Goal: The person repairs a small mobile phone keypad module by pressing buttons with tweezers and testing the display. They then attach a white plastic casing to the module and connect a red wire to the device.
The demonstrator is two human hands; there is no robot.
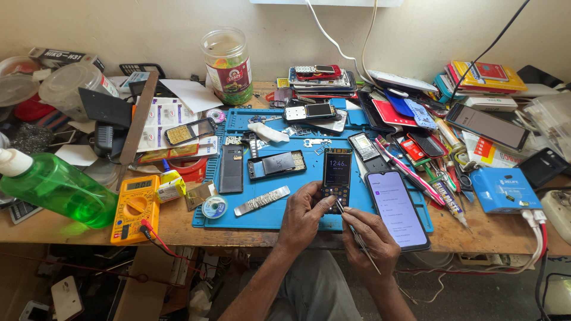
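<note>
My left hand [303, 215] grips the lower end of a small keypad phone [337, 172] that lies on the blue work mat [256, 211]; its screen is lit. My right hand [370, 238] holds thin metal tweezers [355, 235], whose tip touches the phone's keypad area. A larger smartphone [397, 208] with a lit white screen lies just right of my right hand, overhanging the mat's right edge.
A yellow multimeter [135, 207] and green spray bottle [56, 189] sit at the left. Phone parts, a back cover [231, 169] and a metal strip [262, 200] lie on the mat. Stacked phones, screwdrivers, a blue box [504, 189] and a plastic jar [227, 58] crowd the wooden bench.
</note>
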